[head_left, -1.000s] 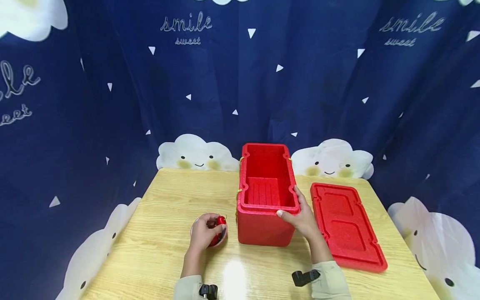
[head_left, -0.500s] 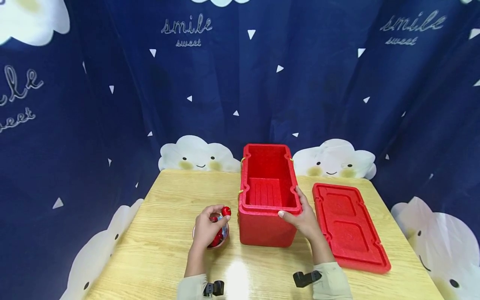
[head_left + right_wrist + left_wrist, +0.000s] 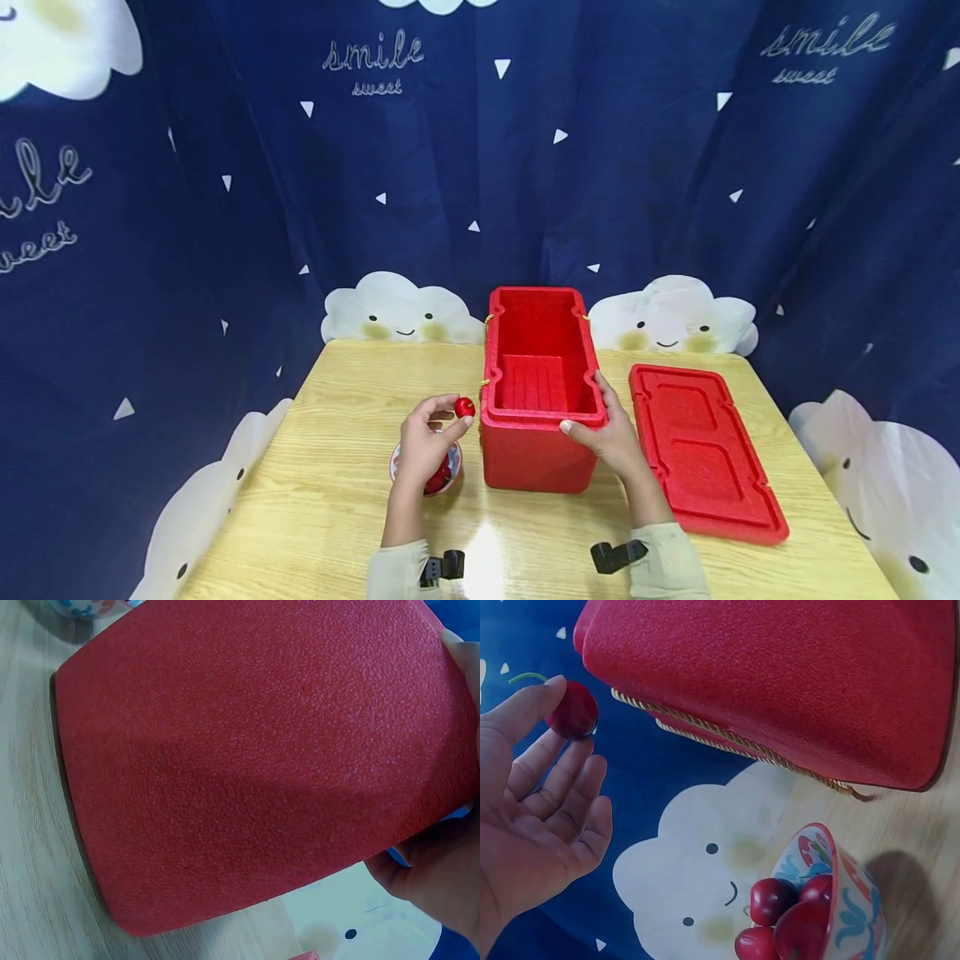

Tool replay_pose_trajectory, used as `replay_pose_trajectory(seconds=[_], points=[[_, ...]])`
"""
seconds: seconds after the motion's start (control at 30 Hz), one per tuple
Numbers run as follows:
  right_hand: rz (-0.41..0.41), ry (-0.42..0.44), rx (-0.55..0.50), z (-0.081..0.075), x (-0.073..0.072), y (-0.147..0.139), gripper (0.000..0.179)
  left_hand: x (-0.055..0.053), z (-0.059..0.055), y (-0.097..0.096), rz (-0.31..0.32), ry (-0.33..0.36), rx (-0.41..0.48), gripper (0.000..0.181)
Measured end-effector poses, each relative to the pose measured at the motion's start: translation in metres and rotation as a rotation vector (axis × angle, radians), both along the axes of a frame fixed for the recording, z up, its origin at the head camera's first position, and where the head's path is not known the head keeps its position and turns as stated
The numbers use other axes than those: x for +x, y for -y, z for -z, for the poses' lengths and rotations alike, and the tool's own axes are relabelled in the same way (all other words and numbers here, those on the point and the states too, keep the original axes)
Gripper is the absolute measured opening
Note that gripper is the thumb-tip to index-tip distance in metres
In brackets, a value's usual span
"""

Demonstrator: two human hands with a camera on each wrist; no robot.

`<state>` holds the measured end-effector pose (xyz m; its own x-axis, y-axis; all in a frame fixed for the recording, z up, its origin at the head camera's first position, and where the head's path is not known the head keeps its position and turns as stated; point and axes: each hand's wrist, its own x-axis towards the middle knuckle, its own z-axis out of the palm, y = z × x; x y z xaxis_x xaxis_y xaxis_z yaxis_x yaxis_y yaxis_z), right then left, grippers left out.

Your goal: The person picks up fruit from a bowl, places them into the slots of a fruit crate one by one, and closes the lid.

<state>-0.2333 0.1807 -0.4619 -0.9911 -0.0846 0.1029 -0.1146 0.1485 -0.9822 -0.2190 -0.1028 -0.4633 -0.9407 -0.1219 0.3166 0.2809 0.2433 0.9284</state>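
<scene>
My left hand (image 3: 423, 437) pinches a dark red cherry (image 3: 574, 711) by its sides between thumb and fingertips; a green stem sticks out of it. In the head view that hand is just left of an open red foam box (image 3: 536, 458), below rim height. Partly under the hand stands a small patterned bowl (image 3: 855, 900), holding several more cherries (image 3: 772, 900). My right hand (image 3: 611, 429) grips the box's near right corner, thumb on the front face and fingers along the right side. The part of the box's inside floor in view is bare.
A red lid (image 3: 701, 450) lies flat on the wooden table (image 3: 352, 392), right of the box. Gold cord (image 3: 727, 735) runs along the box's left side. Behind the table hangs a dark blue curtain (image 3: 442, 150) printed with clouds.
My left hand has lifted a cherry out of the bowl and carried it up and right, toward the box's left side. The right hand keeps its hold on the box corner.
</scene>
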Motion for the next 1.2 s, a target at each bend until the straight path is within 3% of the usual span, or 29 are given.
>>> replay_pose_trajectory(seconds=[0.2,0.43,0.73,0.97,1.2], points=[[-0.016,-0.004,0.005,-0.018,0.01,0.004,0.095,-0.001,-0.005,-0.003,0.008,-0.006,-0.024,0.033],[0.005,0.047,0.035,-0.021,0.011,0.006,0.097,-0.011,-0.014,-0.006,0.052,-0.049,-0.053,0.033],[-0.007,0.01,0.008,-0.02,0.01,0.005,0.096,-0.03,-0.033,-0.013,0.106,-0.065,-0.077,0.034],[-0.005,0.0,-0.008,-0.006,0.002,0.0,0.097,-0.045,-0.041,-0.018,0.141,-0.064,-0.029,0.034],[-0.005,-0.035,-0.012,0.012,-0.005,-0.003,0.096,-0.059,-0.04,-0.025,0.177,-0.041,0.04,0.033]])
